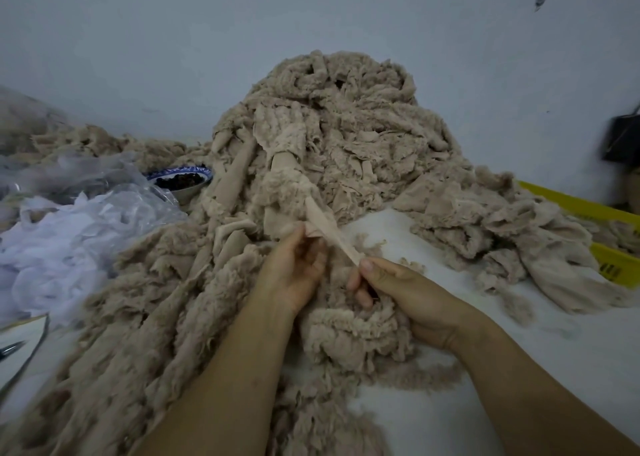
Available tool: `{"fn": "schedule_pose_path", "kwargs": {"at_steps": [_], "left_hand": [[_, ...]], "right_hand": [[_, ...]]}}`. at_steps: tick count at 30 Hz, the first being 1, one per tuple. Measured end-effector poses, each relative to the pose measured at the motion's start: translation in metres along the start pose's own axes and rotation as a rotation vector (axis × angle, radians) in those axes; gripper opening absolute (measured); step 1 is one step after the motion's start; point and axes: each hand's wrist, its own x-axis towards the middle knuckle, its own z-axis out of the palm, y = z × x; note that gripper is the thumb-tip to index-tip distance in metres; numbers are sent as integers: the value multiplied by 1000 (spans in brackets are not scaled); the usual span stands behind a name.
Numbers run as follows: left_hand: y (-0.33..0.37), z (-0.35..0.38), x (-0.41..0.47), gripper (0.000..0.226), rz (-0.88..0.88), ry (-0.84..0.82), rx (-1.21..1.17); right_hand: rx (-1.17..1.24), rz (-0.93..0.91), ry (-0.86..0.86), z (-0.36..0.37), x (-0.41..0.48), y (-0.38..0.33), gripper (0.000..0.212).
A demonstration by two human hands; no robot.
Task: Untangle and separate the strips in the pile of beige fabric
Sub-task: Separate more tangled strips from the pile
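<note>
My left hand (294, 268) and right hand (398, 289) both pinch one strip (327, 229), which runs slanting from my right thumb up and away into the pile (346, 137) on the bench (519, 351), left hand nearer the tangle.

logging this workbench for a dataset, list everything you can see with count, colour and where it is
pile of beige fabric: one, beige, centre, spreading left
strip: one, beige, drawn from the pile toward the camera
white scraps: many, white, left, in a clear plastic bag
bowl: one, blue and white, dark contents, left of the pile
crate: one, yellow, right edge
dark object: one, black, far right, blurred
table: one, white, bare at right
left hand: one, grips the strip's upper part
right hand: one, fingers pinch the strip's lower end
</note>
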Motion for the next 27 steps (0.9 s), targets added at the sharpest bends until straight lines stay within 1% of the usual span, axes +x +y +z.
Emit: {"fn": "schedule_pose_path", "kwargs": {"at_steps": [1,3,5,8,11,13,14,16,18,19,21,22,24,25,27], "left_hand": [[4,-3,2,15,27,41,-110],[14,-7,5,17,84,78,-292],[18,-9,6,21,108,87,-362],[15,-3,2,27,42,24,-300],[10,3,-3,32,-38,4,-212],[10,3,-2,32,-74,6,-180],[10,3,-3,30,-88,-1,-144],[8,5,-8,27,-118,-65,-56],[6,7,-14,27,-109,-153,-4],[7,8,-16,33,-104,-203,-17],[10,8,-18,52,-80,-283,-45],[11,8,-18,54,-57,-303,-56],[16,7,-18,38,9,-273,-134],[20,4,-17,35,58,-237,-207],[31,-6,-16,39,152,-170,-354]], "right_hand": [[28,-7,23,-1,0,-1,35],[162,-13,109,-5,1,-2,35],[286,-17,228,-10,4,-1,35],[322,-22,367,-16,8,1,40],[416,-2,417,-17,9,0,48],[467,31,418,-15,10,-1,50],[515,53,413,-15,11,-1,50],[688,87,417,-13,13,-3,49],[868,63,443,-15,14,-5,50],[939,23,461,-17,14,-7,52],[1058,-47,508,-21,14,-9,54],[1109,-53,530,-23,14,-10,54],[1181,-28,564,-26,13,-9,53],[1193,-18,581,-28,13,-8,52],[1199,-18,631,-35,13,-7,50]]}}
